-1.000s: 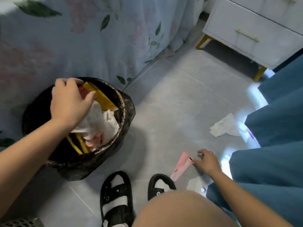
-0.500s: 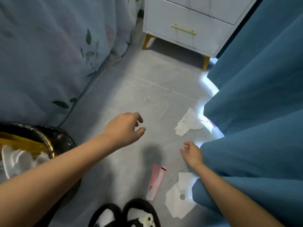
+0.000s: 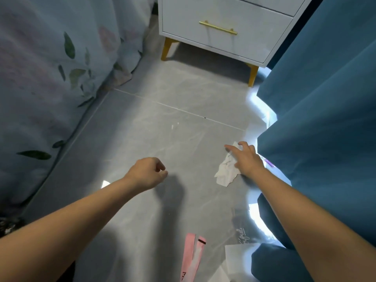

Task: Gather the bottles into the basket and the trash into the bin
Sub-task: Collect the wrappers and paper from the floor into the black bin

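Grey tiled floor (image 3: 154,127) between a floral bedspread (image 3: 40,78) on the left and a blue curtain (image 3: 325,119) on the right. Right hand (image 3: 245,158), fingers spread and straight, resting on a crumpled tissue (image 3: 224,173) beside the curtain; left hand (image 3: 145,173) loosely curled, holding nothing, over bare floor. Light, soft, likely easy to pinch at the bunched middle; nearer, a pink wrapper (image 3: 192,259) and white paper (image 3: 236,255) not yet gathered.

Bare grey floor (image 3: 162,139) lies open between bedspread (image 3: 50,78), nightstand (image 3: 223,27) and blue curtain (image 3: 325,119).
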The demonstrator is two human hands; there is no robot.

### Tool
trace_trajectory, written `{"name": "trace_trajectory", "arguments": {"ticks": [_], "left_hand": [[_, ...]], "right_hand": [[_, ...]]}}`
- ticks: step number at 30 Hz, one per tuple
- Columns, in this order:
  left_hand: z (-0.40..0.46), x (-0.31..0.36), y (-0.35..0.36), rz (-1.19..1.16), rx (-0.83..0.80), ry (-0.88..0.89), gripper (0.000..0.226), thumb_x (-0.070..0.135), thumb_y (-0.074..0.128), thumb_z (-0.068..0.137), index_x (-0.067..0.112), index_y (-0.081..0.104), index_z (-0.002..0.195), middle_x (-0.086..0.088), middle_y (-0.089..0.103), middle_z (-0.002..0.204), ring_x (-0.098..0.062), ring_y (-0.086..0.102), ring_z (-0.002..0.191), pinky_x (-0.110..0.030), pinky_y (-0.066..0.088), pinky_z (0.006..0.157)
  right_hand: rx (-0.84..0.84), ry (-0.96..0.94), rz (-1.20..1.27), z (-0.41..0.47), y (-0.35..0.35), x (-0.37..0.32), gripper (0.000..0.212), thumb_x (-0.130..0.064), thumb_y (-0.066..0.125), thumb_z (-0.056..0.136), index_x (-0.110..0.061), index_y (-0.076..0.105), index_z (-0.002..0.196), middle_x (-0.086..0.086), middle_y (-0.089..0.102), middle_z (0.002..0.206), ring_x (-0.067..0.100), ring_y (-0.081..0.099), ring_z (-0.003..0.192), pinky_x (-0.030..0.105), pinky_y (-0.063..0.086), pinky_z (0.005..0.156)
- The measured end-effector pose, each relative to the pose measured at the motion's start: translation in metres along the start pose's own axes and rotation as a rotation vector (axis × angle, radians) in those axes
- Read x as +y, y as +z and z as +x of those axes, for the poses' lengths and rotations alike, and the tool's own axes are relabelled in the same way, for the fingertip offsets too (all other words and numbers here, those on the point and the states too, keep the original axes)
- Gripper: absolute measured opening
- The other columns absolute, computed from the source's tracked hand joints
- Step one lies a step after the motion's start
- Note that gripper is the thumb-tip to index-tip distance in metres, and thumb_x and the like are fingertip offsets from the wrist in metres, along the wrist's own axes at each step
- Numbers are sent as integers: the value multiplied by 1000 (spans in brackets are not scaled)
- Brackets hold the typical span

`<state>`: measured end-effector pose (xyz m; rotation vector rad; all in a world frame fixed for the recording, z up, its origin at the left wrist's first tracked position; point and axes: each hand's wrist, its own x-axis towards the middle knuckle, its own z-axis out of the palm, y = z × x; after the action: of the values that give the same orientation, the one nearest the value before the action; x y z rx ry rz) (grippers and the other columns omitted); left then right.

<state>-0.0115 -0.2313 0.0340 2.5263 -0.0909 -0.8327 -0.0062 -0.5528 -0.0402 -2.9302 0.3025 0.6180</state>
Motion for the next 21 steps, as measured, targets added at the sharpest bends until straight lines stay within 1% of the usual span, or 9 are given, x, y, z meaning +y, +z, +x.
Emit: {"name": "trace_trajectory", "arguments": {"ticks": [2, 4, 6, 9, 11, 14, 16, 19, 21], "left_hand": [[1, -7, 8, -45, 4, -20, 27, 31, 58, 89, 15, 66, 110, -2, 65, 113, -20, 57, 108, -27, 45, 89], [2, -13, 14, -97, 17, -46, 26, 30, 57, 89, 16, 65, 110, -1, 65, 113, -19, 57, 107, -23, 42, 85], [4, -17, 19, -145, 25, -54, 25, 29, 58, 90, 15, 65, 109, 0, 66, 113, -16, 58, 100, -21, 39, 80], [7, -14, 22, -248, 48, -16, 26, 32, 61, 89, 17, 64, 111, 2, 65, 110, -12, 59, 88, -19, 40, 74], [6, -7, 21, -362, 80, 8, 35, 35, 65, 86, 20, 60, 118, 4, 62, 110, -10, 62, 88, -18, 42, 70], [5, 8, 17, -540, 98, 37, 55, 34, 74, 79, 23, 52, 128, 4, 57, 117, -12, 64, 97, -22, 47, 78], [6, 17, 15, -625, 38, 48, 54, 30, 77, 77, 22, 55, 126, 4, 61, 117, -13, 66, 96, -25, 51, 79], [4, 27, 9, -844, -124, 30, 20, 18, 70, 85, 13, 70, 104, -7, 73, 99, -13, 72, 79, -22, 56, 67], [6, 29, 6, -961, -155, -19, 14, 15, 65, 88, 7, 72, 96, -16, 74, 92, -18, 72, 74, -26, 59, 67]], "right_hand": [[-83, -19, -124, 10, 3, -1, 61, -20, 64, 85, -39, 38, 136, 6, 31, 140, 29, 35, 124, 40, 44, 89], [-73, 4, -78, 14, 8, -1, 44, -25, 64, 86, -26, 49, 127, 10, 44, 127, 30, 41, 117, 37, 44, 82], [-18, 14, -11, 11, 13, -4, 27, -31, 59, 90, -15, 59, 111, 13, 56, 111, 31, 49, 109, 32, 41, 73], [72, 37, 279, -5, 15, -27, 23, -36, 62, 86, -13, 60, 87, 9, 64, 87, 28, 58, 86, 32, 42, 66], [119, -28, 456, -19, 14, -55, 21, -35, 67, 82, -14, 61, 82, 6, 64, 77, 24, 59, 76, 31, 42, 65], [85, -181, 665, -47, 5, -105, 17, -27, 72, 79, -13, 63, 78, -5, 56, 64, 4, 48, 57, 22, 38, 59], [31, -228, 782, -61, -1, -129, 8, -18, 71, 78, -13, 65, 81, -6, 56, 64, 4, 46, 53, 18, 37, 56], [-7, -218, 912, -67, -8, -144, 13, -14, 62, 75, -15, 66, 87, -3, 61, 73, 8, 54, 66, 28, 48, 65], [-61, -191, 1052, -67, -14, -142, 14, -16, 65, 75, -23, 61, 87, -4, 62, 79, 12, 58, 73, 33, 52, 70]]}}
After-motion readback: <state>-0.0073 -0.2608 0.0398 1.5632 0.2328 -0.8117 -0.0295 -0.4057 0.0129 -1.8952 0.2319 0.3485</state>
